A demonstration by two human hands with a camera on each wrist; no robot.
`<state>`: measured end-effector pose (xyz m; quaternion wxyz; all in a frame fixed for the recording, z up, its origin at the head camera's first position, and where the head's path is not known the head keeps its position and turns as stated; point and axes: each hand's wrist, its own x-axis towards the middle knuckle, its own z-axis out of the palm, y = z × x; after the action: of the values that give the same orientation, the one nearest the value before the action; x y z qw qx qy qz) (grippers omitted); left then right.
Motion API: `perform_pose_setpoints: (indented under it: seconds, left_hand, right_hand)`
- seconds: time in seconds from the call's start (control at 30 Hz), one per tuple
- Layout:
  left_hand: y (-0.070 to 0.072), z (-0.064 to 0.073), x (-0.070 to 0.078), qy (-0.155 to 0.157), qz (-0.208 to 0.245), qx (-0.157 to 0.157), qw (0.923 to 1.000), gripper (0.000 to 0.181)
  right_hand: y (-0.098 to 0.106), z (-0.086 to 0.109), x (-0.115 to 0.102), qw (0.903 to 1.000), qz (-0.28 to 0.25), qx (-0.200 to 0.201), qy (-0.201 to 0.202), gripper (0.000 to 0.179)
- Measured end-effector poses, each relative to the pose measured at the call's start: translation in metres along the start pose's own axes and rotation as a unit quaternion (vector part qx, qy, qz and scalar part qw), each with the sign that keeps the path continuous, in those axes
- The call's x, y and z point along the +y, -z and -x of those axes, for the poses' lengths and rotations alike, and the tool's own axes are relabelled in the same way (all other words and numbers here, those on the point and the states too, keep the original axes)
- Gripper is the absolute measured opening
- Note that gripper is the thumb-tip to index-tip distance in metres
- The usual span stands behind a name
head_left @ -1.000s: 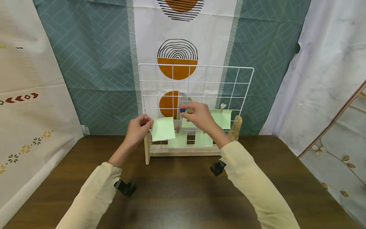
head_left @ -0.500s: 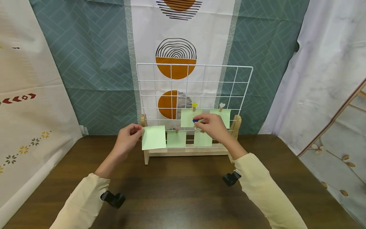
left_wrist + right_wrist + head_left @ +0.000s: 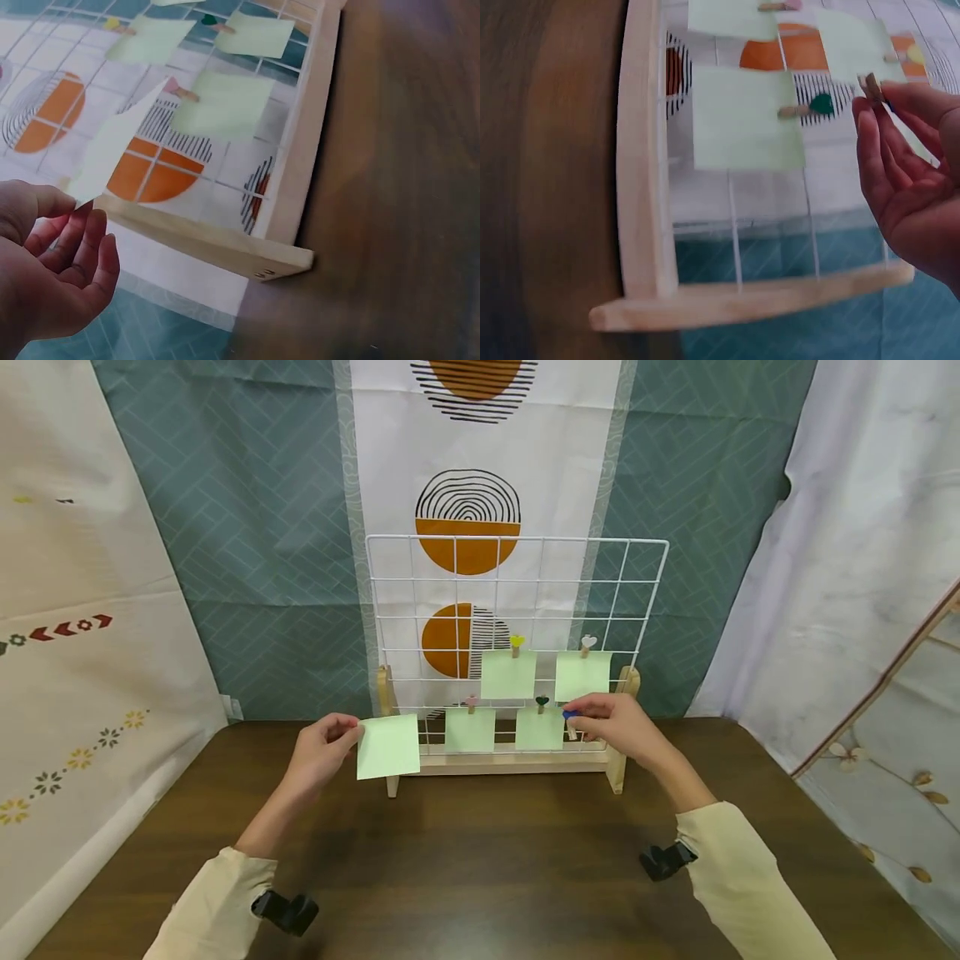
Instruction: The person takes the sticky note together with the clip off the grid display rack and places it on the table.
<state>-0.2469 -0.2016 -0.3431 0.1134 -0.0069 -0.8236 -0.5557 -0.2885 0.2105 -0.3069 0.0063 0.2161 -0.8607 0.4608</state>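
Observation:
My left hand pinches a pale green paper note by its left edge, in front of the lower left of a white wire grid. In the left wrist view the note is seen nearly edge-on. Between thumb and fingers my right hand holds a small wooden clothespin with a blue top, at the grid's lower right. Two green notes hang higher on the grid under a yellow-heart clothespin and a white-heart one. Two lower notes have pink and dark green clothespins.
The grid stands in a wooden base with uprights at both ends, on a dark brown table. Behind it hangs a patterned cloth. Pale curtains are at the sides.
My left hand has drawn the note down and left, away from the grid. The right hand has carried the clothespin right and down, uncovering the yellow-heart clothespin and its note.

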Motion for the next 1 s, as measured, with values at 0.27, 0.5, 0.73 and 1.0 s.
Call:
perform_pose_setpoints:
  seconds: [0.27,0.5,0.73,1.0]
  left_hand:
    - [0.014,0.014,-0.036,0.035,-0.023,-0.015,0.9990,0.029]
    - [0.023,0.020,-0.061,0.049,-0.048,-0.036,0.9970,0.028]
    - [0.029,0.024,-0.077,0.055,-0.084,-0.062,0.9930,0.025]
    - [0.032,0.024,-0.083,0.041,-0.145,-0.064,0.9866,0.019]
  right_hand:
    - [0.015,0.026,0.033,0.9996,-0.005,-0.027,0.000,0.032]
    - [0.025,0.044,0.056,0.9992,0.012,-0.034,-0.020,0.029]
    - [0.029,0.055,0.085,0.9987,0.014,-0.007,-0.049,0.027]
    - [0.034,0.062,0.113,0.9954,0.042,-0.002,-0.086,0.027]
